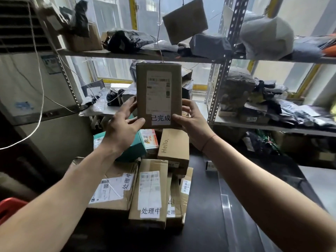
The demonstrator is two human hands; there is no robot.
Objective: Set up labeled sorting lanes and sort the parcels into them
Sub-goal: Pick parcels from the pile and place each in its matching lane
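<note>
I hold a small brown cardboard parcel (pixel 158 95) upright in front of me, above the pile. It carries a white shipping label and a white tag reading 已完成. My left hand (pixel 122 122) grips its lower left edge and my right hand (pixel 192 119) grips its lower right edge. Below on the dark table (pixel 203 206) lie several cardboard parcels: a long one (pixel 149 191) and a wide one (pixel 112 190) both tagged 处理中, a "Hello" box (pixel 173 148), and a teal box (pixel 134 148) partly hidden by my left wrist.
A metal shelf rack (pixel 220 77) behind the table holds many grey and black mailer bags and boxes. A small white label card (pixel 211 165) stands on the table right of the pile. An air conditioner unit (pixel 21 70) stands at left, a red stool (pixel 9 206) low left.
</note>
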